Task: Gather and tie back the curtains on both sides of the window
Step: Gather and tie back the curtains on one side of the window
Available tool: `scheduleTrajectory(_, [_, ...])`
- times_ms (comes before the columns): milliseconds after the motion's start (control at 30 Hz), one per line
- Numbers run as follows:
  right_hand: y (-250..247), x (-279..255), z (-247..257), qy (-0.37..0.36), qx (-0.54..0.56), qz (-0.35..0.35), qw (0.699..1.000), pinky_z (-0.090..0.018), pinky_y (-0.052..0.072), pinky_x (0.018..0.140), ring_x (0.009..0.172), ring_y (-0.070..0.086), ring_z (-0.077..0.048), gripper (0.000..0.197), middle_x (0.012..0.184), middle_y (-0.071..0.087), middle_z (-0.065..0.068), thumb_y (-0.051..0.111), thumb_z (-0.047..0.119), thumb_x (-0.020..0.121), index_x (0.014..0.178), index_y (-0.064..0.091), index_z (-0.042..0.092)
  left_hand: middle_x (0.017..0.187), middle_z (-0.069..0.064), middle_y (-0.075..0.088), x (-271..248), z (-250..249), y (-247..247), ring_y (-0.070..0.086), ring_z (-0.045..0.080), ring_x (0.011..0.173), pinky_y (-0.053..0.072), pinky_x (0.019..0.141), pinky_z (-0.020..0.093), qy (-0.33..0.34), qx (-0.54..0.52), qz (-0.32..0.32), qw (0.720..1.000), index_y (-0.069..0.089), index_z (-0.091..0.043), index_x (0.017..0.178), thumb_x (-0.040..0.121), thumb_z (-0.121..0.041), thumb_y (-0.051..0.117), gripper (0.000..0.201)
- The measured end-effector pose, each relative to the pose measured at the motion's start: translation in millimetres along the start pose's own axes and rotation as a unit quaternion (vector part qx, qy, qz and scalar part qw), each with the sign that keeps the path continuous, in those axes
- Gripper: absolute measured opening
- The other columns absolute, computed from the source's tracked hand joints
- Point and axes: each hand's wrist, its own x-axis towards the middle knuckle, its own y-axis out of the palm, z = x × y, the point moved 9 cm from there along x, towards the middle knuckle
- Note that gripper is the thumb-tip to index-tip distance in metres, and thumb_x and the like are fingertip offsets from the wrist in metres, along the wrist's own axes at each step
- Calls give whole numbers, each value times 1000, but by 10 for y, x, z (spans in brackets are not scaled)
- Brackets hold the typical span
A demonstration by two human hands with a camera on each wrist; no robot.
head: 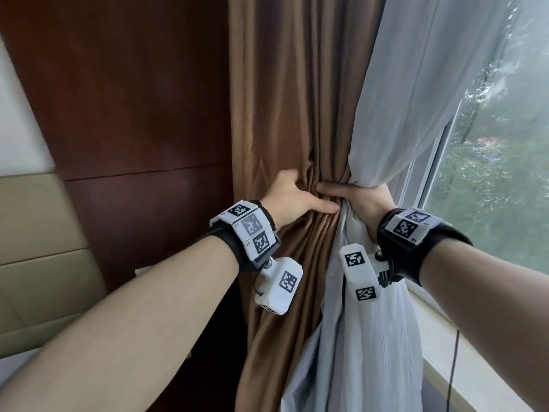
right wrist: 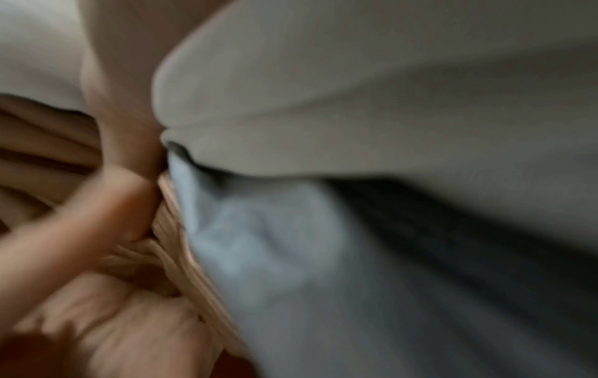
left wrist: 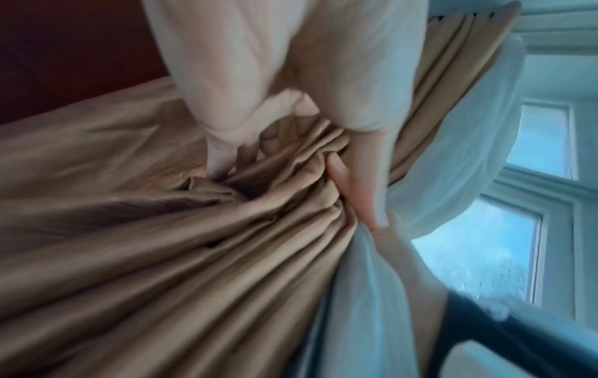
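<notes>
Bare forearms reach in from the near edge of the head view, each wrist wrapped in a black band carrying white blocks printed with black-and-white square markers. Both hands meet at the middle of the scene, on the gathered curtains at the left side of the window (head: pixel 490 173).

On the left, the left hand (head: pixel 292 196) presses into the brown curtain (head: pixel 285 99); its fingers are sunk into the folds and its thumb lies along the front of the bunch. From the left wrist view those fingers (left wrist: pixel 223 143) curl into the cloth where the pleats converge, so this grip is clenched on the brown curtain.

On the right, the right hand (head: pixel 361 200) wraps around the bundle from the window side, with its thumb laid across the brown folds and its fingers hidden behind the white sheer curtain (head: pixel 416 99). That grip is grasping the sheer curtain together with the edge of the brown one. The right wrist view is badly blurred; it shows only pale sheer fabric (right wrist: pixel 291 243) against skin and tan pleats.

Above the hands both curtains hang in long vertical folds; below, they flare out loosely, the sheer one falling toward the window sill (head: pixel 475 352). The two thumbs lie just beside each other.

Dark wood panelling (head: pixel 118 99) covers the wall at far left, with a beige padded panel (head: pixel 44 233) below it. Rain-streaked glass shows blurred greenery.
</notes>
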Motion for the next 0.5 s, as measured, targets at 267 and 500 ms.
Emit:
scheduleTrajectory(267, [70, -96, 47, -7, 26, -9, 1000, -22, 61, 82, 88, 77, -2, 47, 99, 81, 8, 96, 17, 70, 113, 77, 13, 139, -9, 55, -83, -19, 307, 47, 1, 126, 36, 106, 16, 70, 41, 58, 995, 39, -9, 149, 57, -18, 102, 112])
scheduleTrajectory(500, [283, -271, -24, 45, 24, 224, 973, -41, 61, 93, 116, 73, -27, 55, 124, 76, -12, 77, 4, 74, 128, 68, 4, 128, 5, 70, -68, 48, 218, 67, 14, 120, 52, 108, 35, 82, 20, 36, 996, 45, -3, 142, 50, -5, 100, 107])
